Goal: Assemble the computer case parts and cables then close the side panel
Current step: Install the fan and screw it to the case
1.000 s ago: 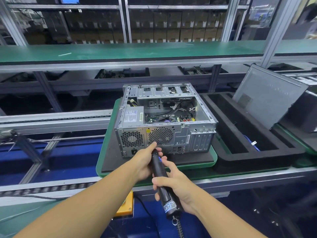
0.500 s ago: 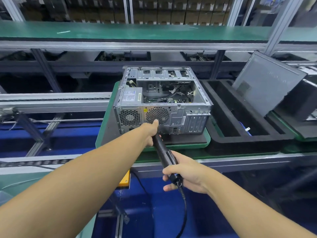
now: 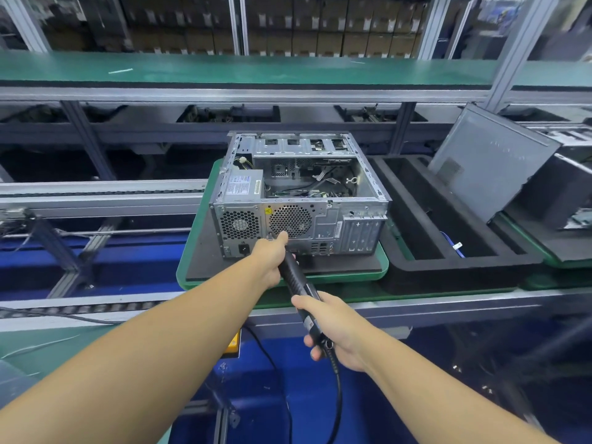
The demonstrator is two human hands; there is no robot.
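the computer case (image 3: 323, 225) stands on the black mat of a green pallet (image 3: 192, 270) on the line, rear panel toward me and its open side facing up, cables loose inside. i judge it a stiff sheet-metal box, fairly heavy and sharp at the stamped edges. i would take it by the outer frame rails and never by the fan grille or the wiring. the side panel (image 3: 490, 161) leans well apart to the right, behind a black foam tray (image 3: 464, 264). it looks thin, light and likely to flex, so i would hold it by two opposite edges.

my left hand (image 3: 270, 257) is wrapped round the nose of the electric screwdriver (image 3: 296, 277), thumb stretched up to the fan grille on the rear panel. my right hand (image 3: 336, 322) is clenched round the tool's rear end, where the cord leaves. the bit is hidden behind my left hand, so i cannot tell whether it sits on a screw.
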